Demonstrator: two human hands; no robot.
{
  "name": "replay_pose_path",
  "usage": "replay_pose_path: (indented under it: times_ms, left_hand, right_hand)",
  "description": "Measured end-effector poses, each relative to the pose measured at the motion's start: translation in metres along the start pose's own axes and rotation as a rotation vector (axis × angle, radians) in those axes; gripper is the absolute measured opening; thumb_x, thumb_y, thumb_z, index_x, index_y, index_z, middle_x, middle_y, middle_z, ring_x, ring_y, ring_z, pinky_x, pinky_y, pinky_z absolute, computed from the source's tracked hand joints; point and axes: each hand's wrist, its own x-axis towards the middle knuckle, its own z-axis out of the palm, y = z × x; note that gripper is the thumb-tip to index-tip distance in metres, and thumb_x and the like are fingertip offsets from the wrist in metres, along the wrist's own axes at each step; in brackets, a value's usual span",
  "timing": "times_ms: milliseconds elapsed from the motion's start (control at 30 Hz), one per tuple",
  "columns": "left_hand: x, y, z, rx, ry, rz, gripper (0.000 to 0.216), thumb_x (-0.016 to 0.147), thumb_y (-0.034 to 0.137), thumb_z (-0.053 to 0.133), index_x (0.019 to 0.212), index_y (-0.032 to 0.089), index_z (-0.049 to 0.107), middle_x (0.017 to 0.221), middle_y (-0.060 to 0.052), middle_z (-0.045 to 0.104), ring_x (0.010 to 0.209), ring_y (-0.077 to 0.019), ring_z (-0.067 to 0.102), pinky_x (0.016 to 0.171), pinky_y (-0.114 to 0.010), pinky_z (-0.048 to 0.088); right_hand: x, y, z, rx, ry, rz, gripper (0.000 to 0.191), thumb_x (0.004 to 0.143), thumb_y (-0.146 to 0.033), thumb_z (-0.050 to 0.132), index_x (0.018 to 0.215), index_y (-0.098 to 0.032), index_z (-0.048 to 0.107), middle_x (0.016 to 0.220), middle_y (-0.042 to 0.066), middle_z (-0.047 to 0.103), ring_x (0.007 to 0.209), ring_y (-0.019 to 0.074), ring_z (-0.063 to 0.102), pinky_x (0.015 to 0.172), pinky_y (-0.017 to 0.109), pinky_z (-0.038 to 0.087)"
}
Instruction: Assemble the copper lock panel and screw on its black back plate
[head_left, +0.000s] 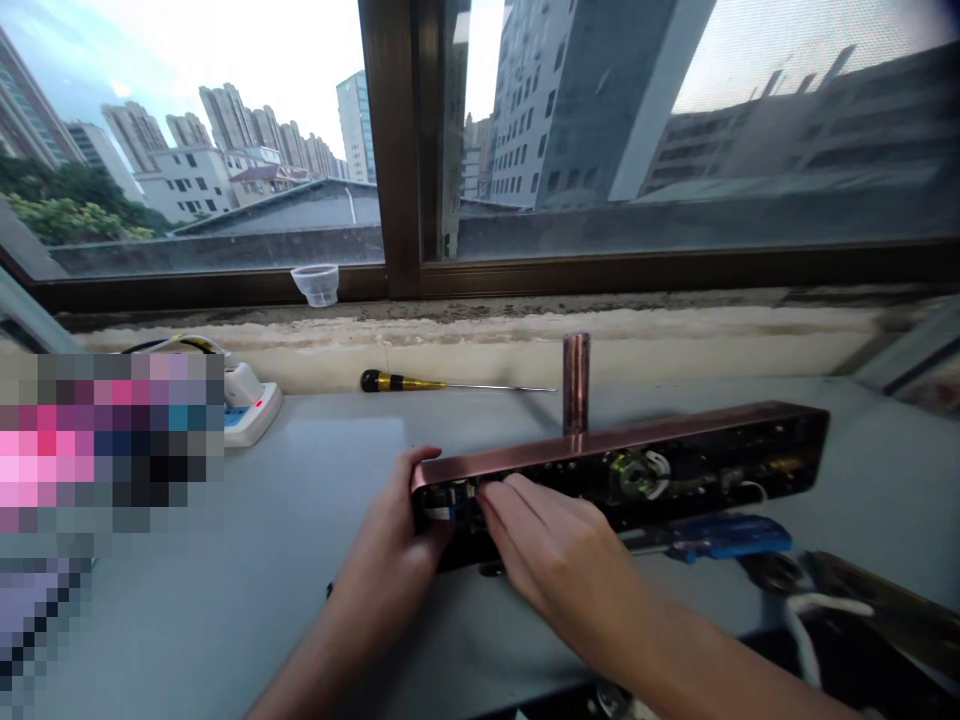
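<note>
A long copper-coloured metal housing [510, 456] stands on its side on the grey table, its open black interior facing me. From its upper side rises a short copper tube [576, 385]. My left hand [409, 525] grips the housing's left end, thumb in front and fingers behind. My right hand [551, 530] reaches into the left part of the interior with its fingers pinched together; what they hold, if anything, is hidden. A small white and blue part [439, 513] shows between the hands. Further right inside sits a round fitting [637, 474] with a white piece.
Behind the housing lies a yellow-and-black screwdriver [401, 382]. A blue-handled screwdriver [727, 537] lies in front of it, near dark metal parts [877, 590] and a white cable [806, 640]. A power strip [255, 415] is at left; a clear plastic cup [319, 285] stands on the sill.
</note>
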Motion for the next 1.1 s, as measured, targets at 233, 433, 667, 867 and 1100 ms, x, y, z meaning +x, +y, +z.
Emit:
replay_pose_path:
  times_ms: [233,433,667,867,1100]
  left_hand:
    - [0.000,0.002,0.000,0.007,-0.021,0.002,0.045,0.069,0.008,0.047,0.112,0.019,0.040,0.090,-0.002,0.061,0.082,-0.0168,0.056,0.077,-0.032,0.043]
    - [-0.002,0.000,0.000,0.056,0.068,0.069,0.052,0.070,0.017,0.056,0.118,0.022,0.036,0.111,-0.006,0.058,0.096,-0.0197,0.056,0.086,-0.036,0.042]
    - [0.002,0.004,0.005,0.298,0.187,0.238,0.022,0.077,0.021,0.054,0.098,0.023,0.052,0.094,-0.002,0.064,0.088,-0.0185,0.059,0.077,-0.034,0.046]
    - [0.005,0.008,0.007,0.403,0.250,0.276,0.013,0.078,0.023,0.054,0.091,0.022,0.054,0.088,-0.002,0.066,0.083,-0.0182,0.062,0.070,-0.030,0.048]
    - [-0.001,0.010,0.006,0.696,0.345,0.618,0.022,0.078,0.013,0.053,0.099,0.019,0.053,0.107,-0.008,0.058,0.100,-0.0199,0.055,0.084,-0.034,0.046]
  right_hand:
    - [0.003,-0.001,0.000,0.001,-0.041,-0.012,0.024,0.083,-0.006,0.036,0.072,-0.013,0.055,0.062,0.004,0.054,0.054,0.0154,0.054,0.049,0.027,0.038]
    - [0.002,0.012,-0.037,0.086,-0.103,-0.010,0.025,0.086,-0.013,0.036,0.075,-0.016,0.058,0.067,0.004,0.060,0.059,0.0142,0.058,0.056,0.025,0.046]
    - [-0.029,0.051,-0.067,0.265,-0.396,0.082,0.017,0.084,-0.013,0.044,0.083,-0.019,0.061,0.079,0.002,0.061,0.070,0.0124,0.058,0.063,0.024,0.046]
    - [-0.039,0.051,-0.051,0.218,-0.493,0.071,0.014,0.083,-0.009,0.046,0.083,-0.016,0.059,0.082,0.004,0.058,0.077,0.0157,0.056,0.067,0.027,0.046]
    - [-0.040,0.056,-0.041,0.241,-0.392,0.059,0.017,0.084,-0.008,0.043,0.080,-0.014,0.059,0.074,0.003,0.055,0.069,0.0149,0.052,0.062,0.026,0.042]
